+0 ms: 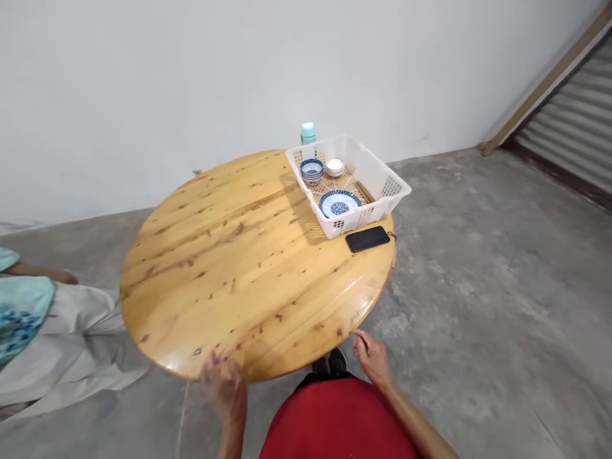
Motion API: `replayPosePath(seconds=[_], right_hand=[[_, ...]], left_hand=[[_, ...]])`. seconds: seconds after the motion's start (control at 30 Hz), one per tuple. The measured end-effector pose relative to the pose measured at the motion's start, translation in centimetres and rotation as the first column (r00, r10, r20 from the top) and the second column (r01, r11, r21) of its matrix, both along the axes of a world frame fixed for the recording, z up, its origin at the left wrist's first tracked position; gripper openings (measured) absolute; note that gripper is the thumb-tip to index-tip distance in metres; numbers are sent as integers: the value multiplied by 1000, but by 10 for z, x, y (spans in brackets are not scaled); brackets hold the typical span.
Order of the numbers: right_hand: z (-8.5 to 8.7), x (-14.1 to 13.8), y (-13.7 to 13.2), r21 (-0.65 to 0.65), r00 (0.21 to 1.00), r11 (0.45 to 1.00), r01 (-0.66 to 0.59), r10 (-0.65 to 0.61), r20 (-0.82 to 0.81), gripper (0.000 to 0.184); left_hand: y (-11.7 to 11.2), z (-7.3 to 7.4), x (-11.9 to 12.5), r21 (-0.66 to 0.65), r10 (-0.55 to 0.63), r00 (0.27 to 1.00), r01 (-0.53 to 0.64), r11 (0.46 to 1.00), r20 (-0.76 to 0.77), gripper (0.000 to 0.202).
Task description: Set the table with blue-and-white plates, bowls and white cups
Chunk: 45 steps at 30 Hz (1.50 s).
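My left hand (pixel 225 387) hovers at the near edge of the round wooden table (pixel 224 255). It is blurred, but its fingers look loosely spread, with nothing seen in them. Just off the table's near right edge is my right hand (pixel 373 360), fingers slightly bent and apart, holding nothing. Farther back on the table stands a white plastic basket (pixel 347 223). Inside it are a stack of blue-patterned bowls (pixel 312 171), small white dishes (pixel 335 167), a blue-and-white plate (pixel 340 204) and brown sticks (pixel 365 191), perhaps chopsticks.
A black phone (pixel 368 239) lies in front of the basket, near the table's right edge. Behind the basket stands a turquoise bottle (pixel 308 134). At the left sits a person (pixel 29 312) in a turquoise top and pale trousers. A white wall (pixel 191 83) rises behind the table.
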State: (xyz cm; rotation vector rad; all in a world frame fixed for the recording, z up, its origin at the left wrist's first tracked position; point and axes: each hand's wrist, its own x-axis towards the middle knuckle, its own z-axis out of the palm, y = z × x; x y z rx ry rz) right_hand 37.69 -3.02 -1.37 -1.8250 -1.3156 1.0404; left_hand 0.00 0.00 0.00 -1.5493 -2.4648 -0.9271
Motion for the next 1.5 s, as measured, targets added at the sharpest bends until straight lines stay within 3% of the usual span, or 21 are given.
replayPosePath(seconds=[0.1, 0.17, 0.33, 0.43, 0.6, 0.7, 0.77, 0.87, 0.97, 1.03, 1.17, 1.27, 1.37, 1.43, 1.5], right_hand=[[-5, -7, -4, -1, 999, 999, 40, -40, 1, 56], [-6, -8, -3, 4, 996, 996, 85, -85, 6, 59], [12, -3, 14, -7, 984, 984, 178, -178, 8, 60], [27, -10, 27, 17, 990, 990, 141, -142, 25, 57], [45, -25, 50, 68, 995, 997, -22, 16, 98, 46], [75, -6, 77, 155, 980, 983, -97, 67, 187, 40], [108, 23, 107, 289, 948, 950, -121, 25, 318, 37], [165, 79, 171, 508, 893, 849, -146, -107, 436, 35], [210, 131, 250, 575, 854, 797, -186, -158, 495, 40], [225, 157, 307, 536, 841, 819, -205, -133, 525, 46], [221, 190, 420, 342, 856, 899, -275, 67, 512, 45], [200, 203, 493, 106, 817, 922, -372, 271, 508, 51], [175, 206, 546, -124, 745, 879, -461, 459, 485, 57], [161, 204, 570, -229, 724, 842, -489, 538, 432, 60], [149, 201, 586, -271, 751, 829, -490, 559, 352, 58]], left_hand=[[31, -2, 21, 76, -157, 988, 157, 985, -1, 65], [41, -9, 28, 116, -203, 979, 199, 973, 21, 60], [42, -32, 26, 58, -210, 977, 212, 975, -41, 58], [40, -39, 24, 21, -184, 982, 185, 982, -41, 63], [40, -36, 28, 27, -181, 981, 183, 983, -66, 61], [45, -29, 27, 59, -206, 977, 209, 976, -64, 60], [58, -17, 28, 88, -234, 971, 236, 968, -41, 59], [98, 13, 42, 143, -297, 955, 296, 944, -17, 55], [153, 54, 74, 203, -372, 928, 371, 906, -39, 51], [190, 85, 103, 246, -409, 912, 402, 882, -26, 51], [249, 144, 175, 308, -468, 884, 447, 840, -5, 47], [292, 177, 237, 274, -482, 835, 415, 868, 265, 45], [344, 191, 294, 78, -399, 705, 441, 894, 586, 53], [379, 191, 327, -133, -296, 735, 463, 876, 611, 55], [409, 188, 354, -368, -240, 831, 456, 810, 502, 57]])
